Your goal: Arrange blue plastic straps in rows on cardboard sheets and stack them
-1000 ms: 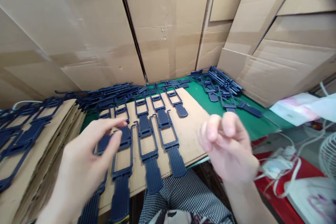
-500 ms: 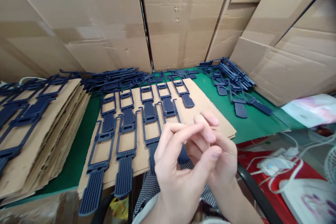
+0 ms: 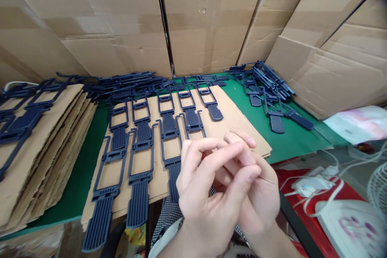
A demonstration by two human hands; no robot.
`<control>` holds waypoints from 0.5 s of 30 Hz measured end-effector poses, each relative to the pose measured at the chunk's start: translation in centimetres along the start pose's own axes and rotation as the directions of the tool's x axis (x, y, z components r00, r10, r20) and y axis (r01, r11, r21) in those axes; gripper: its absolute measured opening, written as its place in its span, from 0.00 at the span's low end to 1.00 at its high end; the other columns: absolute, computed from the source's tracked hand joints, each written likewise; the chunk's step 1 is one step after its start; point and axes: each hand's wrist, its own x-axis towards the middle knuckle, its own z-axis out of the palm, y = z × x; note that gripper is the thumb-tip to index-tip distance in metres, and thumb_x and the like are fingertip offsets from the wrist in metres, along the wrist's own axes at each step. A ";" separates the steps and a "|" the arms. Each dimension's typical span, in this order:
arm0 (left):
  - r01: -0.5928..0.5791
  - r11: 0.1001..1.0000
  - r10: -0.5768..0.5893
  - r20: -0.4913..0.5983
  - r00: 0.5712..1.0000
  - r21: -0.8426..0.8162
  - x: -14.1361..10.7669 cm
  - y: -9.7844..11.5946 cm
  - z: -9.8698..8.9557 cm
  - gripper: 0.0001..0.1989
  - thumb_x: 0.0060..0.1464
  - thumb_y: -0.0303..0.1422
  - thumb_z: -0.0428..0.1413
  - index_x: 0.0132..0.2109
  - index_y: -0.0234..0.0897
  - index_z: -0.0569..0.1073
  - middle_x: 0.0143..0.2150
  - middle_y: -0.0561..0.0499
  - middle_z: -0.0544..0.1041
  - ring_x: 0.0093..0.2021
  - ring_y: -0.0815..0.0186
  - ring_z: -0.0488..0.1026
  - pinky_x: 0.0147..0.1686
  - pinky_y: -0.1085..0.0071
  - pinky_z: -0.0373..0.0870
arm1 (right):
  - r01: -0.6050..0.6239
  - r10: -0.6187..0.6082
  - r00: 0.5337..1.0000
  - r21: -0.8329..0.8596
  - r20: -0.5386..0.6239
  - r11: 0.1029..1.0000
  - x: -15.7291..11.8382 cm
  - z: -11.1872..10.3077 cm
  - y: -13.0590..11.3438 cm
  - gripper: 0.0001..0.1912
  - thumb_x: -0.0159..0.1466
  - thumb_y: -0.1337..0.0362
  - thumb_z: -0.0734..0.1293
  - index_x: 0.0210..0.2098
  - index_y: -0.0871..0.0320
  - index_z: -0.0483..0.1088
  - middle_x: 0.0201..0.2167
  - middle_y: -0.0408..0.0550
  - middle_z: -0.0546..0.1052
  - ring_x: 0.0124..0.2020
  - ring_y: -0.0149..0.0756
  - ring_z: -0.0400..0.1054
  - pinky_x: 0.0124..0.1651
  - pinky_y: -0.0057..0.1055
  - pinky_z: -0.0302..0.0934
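Observation:
My left hand [image 3: 202, 193] and my right hand [image 3: 261, 193] are raised together over the near edge of the cardboard sheet [image 3: 236, 129]. Both have bent fingers, and their fingertips press against each other; whether anything small lies between them is hidden. Below and beyond them, navy plastic frames with ribbed, paddle-like ends lie in two rows on the cardboard. A near-row frame [image 3: 138, 201] overhangs the front edge, left of my hands. The far-row frame [image 3: 215, 112] at the right end lies just beyond my fingers. My hands cover part of the near row.
More navy parts [image 3: 127, 84] are heaped at the back left, with another pile [image 3: 269, 82] at the back right. Stacked cardboard [image 3: 60, 161] stands left on the green tabletop [image 3: 302, 141]. Large cartons [image 3: 211, 28] wall the back. A cabled white adapter [image 3: 313, 185] and a fan [image 3: 377, 185] are at right.
The view has shifted slightly, so the frames and cardboard sit a little farther left and higher. My hands stay together, with the left thumb closer to the right hand's fingers.

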 end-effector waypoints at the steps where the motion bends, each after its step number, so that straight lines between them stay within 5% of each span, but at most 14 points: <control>1: -0.011 1.000 0.011 0.003 1.000 0.009 0.1 0.0 0.0 0.16 0.50 0.30 0.63 0.46 0.48 0.74 0.40 0.50 0.73 0.38 0.63 0.71 0.34 0.63 0.72 | 0.003 -0.003 1.000 0.000 -0.005 1.000 0.0 0.0 0.0 0.13 0.53 0.69 0.68 0.28 0.53 0.57 0.22 0.36 0.51 0.19 0.26 0.39 0.18 0.18 0.50; 11: -0.007 0.999 0.010 0.096 0.995 -0.034 1.1 -0.3 -1.1 0.10 0.50 0.28 0.61 0.41 0.43 0.75 0.38 0.48 0.75 0.39 0.63 0.73 0.37 0.63 0.72 | 0.130 -0.121 0.991 -0.196 0.057 0.972 0.3 -0.2 -0.4 0.12 0.58 0.71 0.63 0.28 0.53 0.53 0.22 0.34 0.59 0.15 0.22 0.37 0.15 0.20 0.42; 15: -0.101 0.994 0.094 0.139 0.986 0.044 1.6 -0.3 -1.6 0.10 0.51 0.23 0.58 0.39 0.42 0.75 0.36 0.51 0.77 0.35 0.65 0.74 0.36 0.64 0.70 | 0.258 -0.242 0.966 -0.319 0.088 0.912 0.4 -0.4 -0.6 0.10 0.61 0.72 0.61 0.28 0.54 0.53 0.23 0.34 0.62 0.14 0.21 0.38 0.15 0.20 0.39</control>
